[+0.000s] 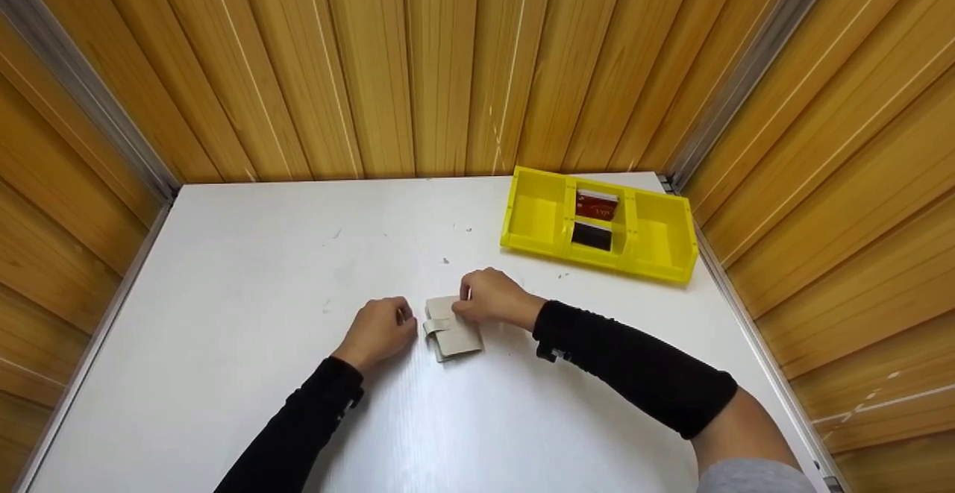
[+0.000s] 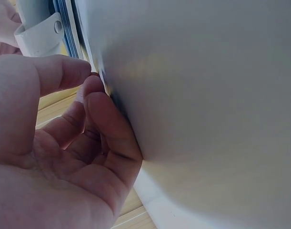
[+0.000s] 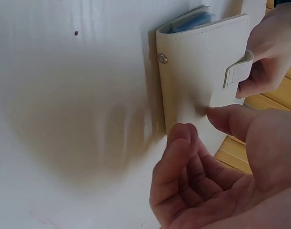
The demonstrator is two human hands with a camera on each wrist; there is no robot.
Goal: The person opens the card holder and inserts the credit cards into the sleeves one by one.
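A cream card holder (image 1: 456, 338) with a snap strap lies near the middle of the white table. Blue-edged sleeves show between its covers in the right wrist view. My right hand (image 1: 492, 295) is at its far end, the thumb (image 3: 226, 117) touching the front cover and the other fingers bent beside the spine. Left of the holder, my left hand (image 1: 380, 329) rests on the table with its fingers loosely curled, thumb and index close together. The strap (image 2: 43, 36), with its metal snap, sticks out in a loop on the side towards that hand.
A yellow three-compartment bin (image 1: 533, 213) stands at the back right, with a red card box (image 1: 597, 206) and a dark card-like piece (image 1: 592, 236) in its middle compartment. Wood-look panels (image 1: 433, 68) wall in the back and both sides of the table.
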